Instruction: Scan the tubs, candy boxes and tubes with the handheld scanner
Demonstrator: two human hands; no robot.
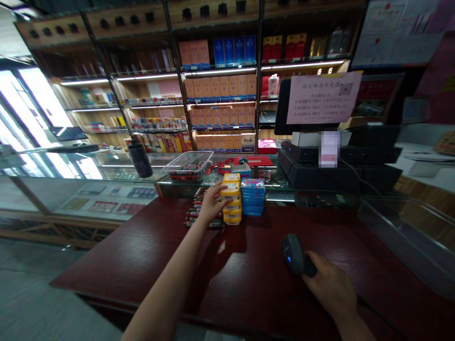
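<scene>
My left hand (212,204) reaches to a stack of yellow packs (232,219) on the dark red-brown table. Its thumb and fingers close on the left side of a yellow pack (231,189) near the top. Right beside the stack stands a pile of flat blue packs (253,196). Left of it, partly behind my hand, lie several thin dark packets (194,218) in a pile. My right hand (332,284) is wrapped round the handle of a black barcode scanner (294,255), held over the table's right part, apart from the packs.
A clear plastic bin (190,166) with packets stands on the glass counter behind the table, near a dark bottle (140,158). At right are a monitor (282,106) with a pink notice, black machines (302,173) and a clear case (408,237). Shelves of boxes line the back.
</scene>
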